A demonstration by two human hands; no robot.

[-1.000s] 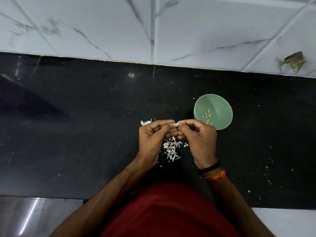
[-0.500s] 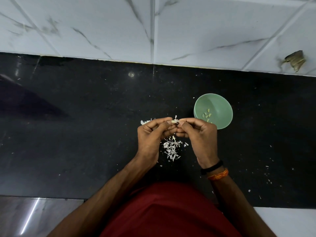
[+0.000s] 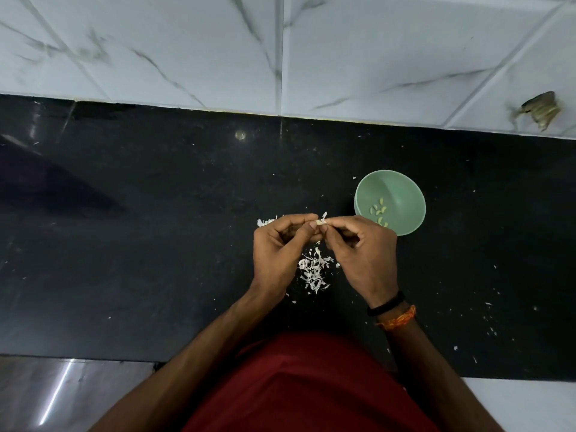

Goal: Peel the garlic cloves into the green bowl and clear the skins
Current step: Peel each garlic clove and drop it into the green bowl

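Head view: both hands meet over the dark bench (image 3: 156, 244), just left of the green bowl (image 3: 405, 185).
Left hand (image 3: 276, 254): fingers curled, tips pinched on the garlic clove (image 3: 321, 222).
Right hand (image 3: 363, 254): fingers curled too, pinching the same clove from the right; a flake of skin (image 3: 324, 216) sticks up between the two hands.
Bowl: a few peeled cloves (image 3: 378, 211) lie inside, near the right hand.
Skins: a loose pile of skins (image 3: 314, 271) lies on the bench below the hands, more scraps (image 3: 265, 222) just left of the left hand.
Step in hand: peeling, I'd say. Best to hold the clove steady and pull that raised flake away in one strip, over the pile.
Watch for: scraps drifting into the bowl.
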